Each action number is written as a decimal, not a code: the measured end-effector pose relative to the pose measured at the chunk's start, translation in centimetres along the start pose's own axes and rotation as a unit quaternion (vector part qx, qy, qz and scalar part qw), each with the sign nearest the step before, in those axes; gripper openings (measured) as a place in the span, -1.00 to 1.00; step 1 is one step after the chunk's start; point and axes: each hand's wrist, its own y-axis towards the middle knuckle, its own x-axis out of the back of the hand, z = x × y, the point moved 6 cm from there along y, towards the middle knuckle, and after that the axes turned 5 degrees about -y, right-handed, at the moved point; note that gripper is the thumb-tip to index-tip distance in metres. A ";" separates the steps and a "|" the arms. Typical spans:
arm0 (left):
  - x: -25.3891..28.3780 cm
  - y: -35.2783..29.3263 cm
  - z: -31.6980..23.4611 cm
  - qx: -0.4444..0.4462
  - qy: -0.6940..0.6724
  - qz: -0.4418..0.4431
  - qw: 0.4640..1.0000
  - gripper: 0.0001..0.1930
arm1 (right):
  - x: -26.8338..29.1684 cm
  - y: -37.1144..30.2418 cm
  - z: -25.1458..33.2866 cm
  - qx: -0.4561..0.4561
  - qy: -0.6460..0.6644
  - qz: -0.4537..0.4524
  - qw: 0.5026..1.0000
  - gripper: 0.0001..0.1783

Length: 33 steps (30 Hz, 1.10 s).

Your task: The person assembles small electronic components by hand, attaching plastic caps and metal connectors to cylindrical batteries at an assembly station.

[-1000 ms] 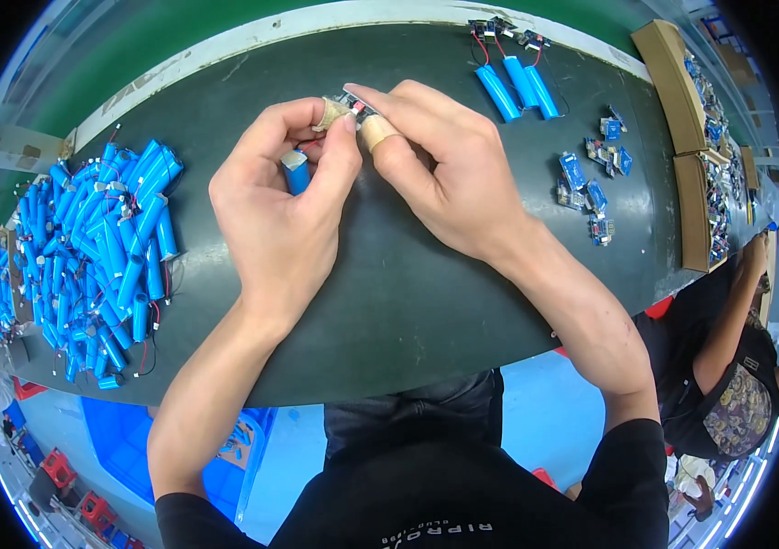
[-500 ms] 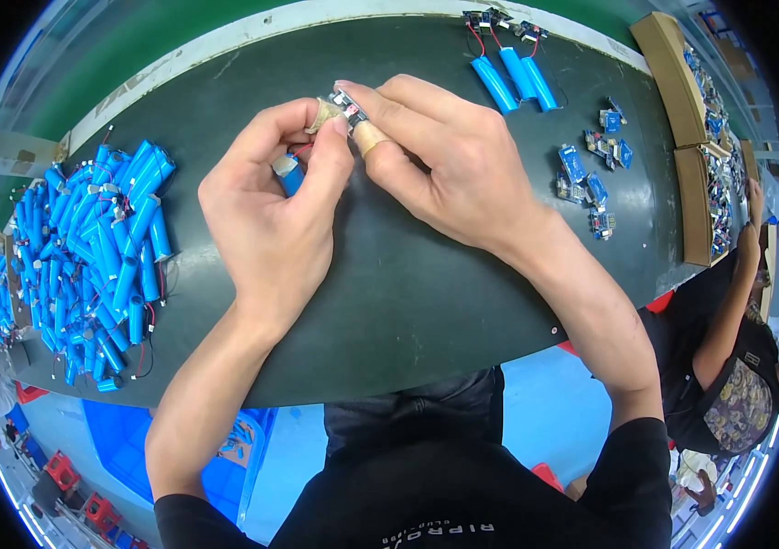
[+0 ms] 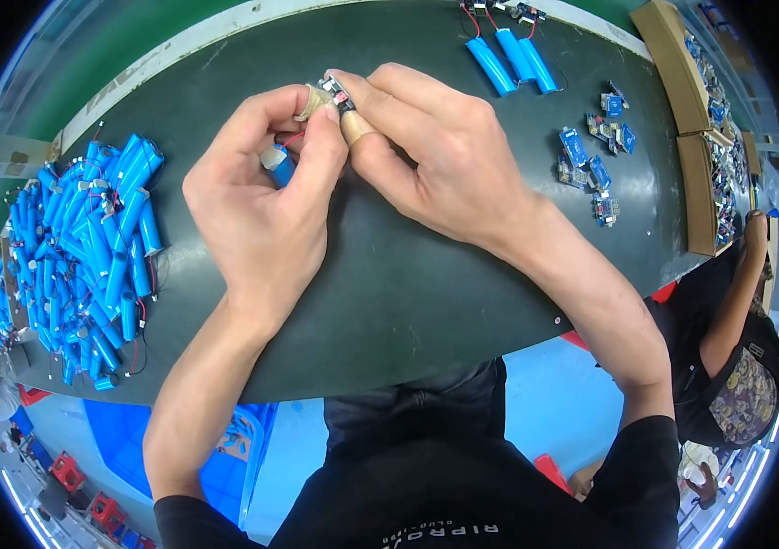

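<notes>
My left hand (image 3: 266,183) is closed around a blue cylindrical battery (image 3: 278,165), most of it hidden in the palm. A red wire runs from the battery toward a small circuit board (image 3: 338,94) pinched between the fingertips of both hands. My right hand (image 3: 444,151) grips the board's right side with thumb and finger. Tan coverings wrap a left fingertip and the right thumb. Both hands are raised over the dark green table (image 3: 389,302). The joint between wire and board is too small to make out.
A big heap of blue batteries (image 3: 87,247) with wires lies at the left. Several wired batteries (image 3: 517,57) rest at the far right, near loose blue circuit boards (image 3: 598,169). Cardboard boxes (image 3: 698,192) of boards line the right edge. A co-worker (image 3: 728,348) is beyond them.
Both hands keep their hold on the battery and board, shifting slightly up and left in view. The table and its items also shift a little, as the view has moved.
</notes>
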 end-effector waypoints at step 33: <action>0.1 0.3 -0.9 -0.085 -0.041 0.012 0.995 -0.84 | 0.4 0.3 0.5 -0.025 0.049 -0.043 0.998 -0.59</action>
